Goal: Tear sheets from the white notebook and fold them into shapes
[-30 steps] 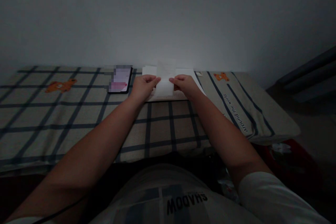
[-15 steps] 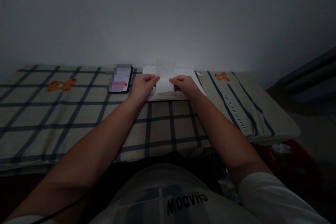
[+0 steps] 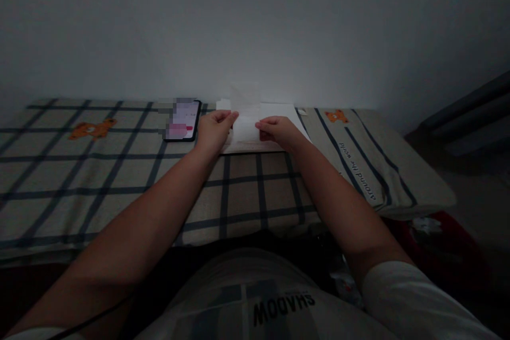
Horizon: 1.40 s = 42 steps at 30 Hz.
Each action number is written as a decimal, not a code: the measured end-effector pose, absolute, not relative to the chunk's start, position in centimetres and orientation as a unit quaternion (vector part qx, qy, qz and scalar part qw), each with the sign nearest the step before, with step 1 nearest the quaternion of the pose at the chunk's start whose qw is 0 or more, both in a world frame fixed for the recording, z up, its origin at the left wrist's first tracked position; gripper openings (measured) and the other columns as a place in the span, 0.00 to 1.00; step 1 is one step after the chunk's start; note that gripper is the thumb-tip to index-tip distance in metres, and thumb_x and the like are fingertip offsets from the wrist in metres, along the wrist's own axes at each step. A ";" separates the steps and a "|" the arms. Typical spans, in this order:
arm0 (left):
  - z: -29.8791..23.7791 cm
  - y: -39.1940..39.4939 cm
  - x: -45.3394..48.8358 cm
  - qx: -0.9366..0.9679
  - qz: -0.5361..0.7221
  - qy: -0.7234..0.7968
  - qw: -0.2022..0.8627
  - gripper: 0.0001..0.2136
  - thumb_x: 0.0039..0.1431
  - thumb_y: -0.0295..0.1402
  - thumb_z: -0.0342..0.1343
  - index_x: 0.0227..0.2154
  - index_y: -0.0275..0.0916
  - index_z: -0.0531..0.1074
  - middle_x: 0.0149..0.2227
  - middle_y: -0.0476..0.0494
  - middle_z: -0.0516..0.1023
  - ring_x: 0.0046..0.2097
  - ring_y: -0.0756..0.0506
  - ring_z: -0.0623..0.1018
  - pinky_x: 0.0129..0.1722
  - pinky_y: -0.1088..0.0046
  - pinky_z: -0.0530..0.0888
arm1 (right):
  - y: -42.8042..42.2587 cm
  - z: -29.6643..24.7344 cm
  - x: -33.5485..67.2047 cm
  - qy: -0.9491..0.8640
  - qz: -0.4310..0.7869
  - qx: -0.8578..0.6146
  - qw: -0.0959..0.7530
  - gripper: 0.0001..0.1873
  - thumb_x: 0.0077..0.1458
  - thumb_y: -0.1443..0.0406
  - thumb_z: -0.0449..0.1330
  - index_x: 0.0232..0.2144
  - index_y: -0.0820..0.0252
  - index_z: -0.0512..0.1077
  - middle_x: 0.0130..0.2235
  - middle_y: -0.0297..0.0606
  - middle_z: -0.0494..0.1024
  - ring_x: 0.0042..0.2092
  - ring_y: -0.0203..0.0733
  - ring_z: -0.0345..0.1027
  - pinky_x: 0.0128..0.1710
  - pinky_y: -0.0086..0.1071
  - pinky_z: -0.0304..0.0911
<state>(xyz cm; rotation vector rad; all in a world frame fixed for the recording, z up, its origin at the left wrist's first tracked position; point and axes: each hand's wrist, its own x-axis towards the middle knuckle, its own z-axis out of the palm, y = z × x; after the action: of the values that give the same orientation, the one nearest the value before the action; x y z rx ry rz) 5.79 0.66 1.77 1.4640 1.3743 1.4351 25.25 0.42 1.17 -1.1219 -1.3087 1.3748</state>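
Note:
A thin white sheet of paper [image 3: 245,126] is held up between my hands, its upper part pale and see-through against the wall. My left hand [image 3: 215,128] pinches its left edge between thumb and fingers. On the opposite edge, the thumb and fingers of my right hand [image 3: 278,132] are closed on the paper. Below and behind it lies a flat stack of larger white sheets [image 3: 281,110] with a dark front edge, partly covered by my hands.
A phone [image 3: 185,123] with a lit, partly blurred screen lies left of my left hand. The checked tablecloth [image 3: 243,186] covers the table, which meets a bare wall [image 3: 255,26]. A small white scrap [image 3: 303,112] lies right of the stack. A red container [image 3: 446,244] stands low at right.
The thin paper has shifted slightly left and up, and its top leans left. My left hand has moved a little left with it; my right hand has barely moved.

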 end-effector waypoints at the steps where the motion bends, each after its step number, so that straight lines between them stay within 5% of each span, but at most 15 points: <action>1: 1.8 0.6 5.8 0.557 0.550 0.528 0.327 0.10 0.52 0.40 0.63 0.29 0.38 0.76 0.25 0.49 0.75 0.28 0.49 0.72 0.28 0.74 0.68 | 0.5 1.1 25.3 -0.533 0.559 -0.455 0.443 0.10 0.47 0.62 0.72 0.25 0.60 0.76 0.24 0.33 0.77 0.26 0.33 0.69 0.30 0.28 0.69; 14: 2.1 0.9 5.4 0.524 0.578 0.538 0.318 0.09 0.55 0.39 0.61 0.28 0.39 0.73 0.26 0.50 0.73 0.27 0.50 0.70 0.26 0.75 0.66 | 0.1 1.5 25.1 -0.534 0.551 -0.490 0.413 0.09 0.53 0.69 0.67 0.22 0.62 0.74 0.23 0.34 0.76 0.24 0.31 0.67 0.27 0.26 0.65; 20: 2.1 1.0 5.4 0.525 0.581 0.535 0.318 0.08 0.56 0.38 0.61 0.28 0.39 0.74 0.26 0.49 0.74 0.28 0.50 0.71 0.27 0.74 0.67 | 0.0 2.0 24.9 -0.517 0.559 -0.461 0.456 0.07 0.55 0.64 0.66 0.28 0.61 0.74 0.29 0.34 0.78 0.27 0.32 0.71 0.26 0.26 0.63; 27: 2.0 0.5 5.9 0.541 0.582 0.518 0.316 0.08 0.55 0.37 0.62 0.25 0.38 0.74 0.23 0.51 0.72 0.26 0.51 0.71 0.27 0.76 0.68 | -0.4 2.1 24.4 -0.559 0.541 -0.457 0.432 0.11 0.60 0.69 0.60 0.25 0.61 0.69 0.22 0.28 0.71 0.26 0.33 0.72 0.27 0.25 0.66; 32: 1.7 0.5 6.0 0.553 0.599 0.487 0.314 0.09 0.54 0.36 0.63 0.24 0.38 0.74 0.21 0.52 0.71 0.24 0.52 0.69 0.26 0.77 0.67 | -0.5 2.2 24.1 -0.582 0.469 -0.498 0.440 0.13 0.62 0.72 0.57 0.24 0.59 0.65 0.19 0.25 0.67 0.21 0.30 0.64 0.23 0.25 0.62; 42: 1.7 0.7 5.9 0.540 0.614 0.480 0.319 0.09 0.55 0.34 0.63 0.22 0.38 0.74 0.20 0.52 0.70 0.24 0.52 0.68 0.27 0.76 0.67 | -0.1 1.5 24.4 -0.662 0.387 -0.524 0.370 0.18 0.67 0.60 0.54 0.23 0.55 0.60 0.18 0.26 0.64 0.20 0.33 0.56 0.24 0.30 0.52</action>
<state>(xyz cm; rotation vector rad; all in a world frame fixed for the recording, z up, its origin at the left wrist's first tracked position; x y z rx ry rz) 5.89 0.69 1.67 1.4209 1.2614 1.6138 24.44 -0.09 1.51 -1.3436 -1.6993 0.9927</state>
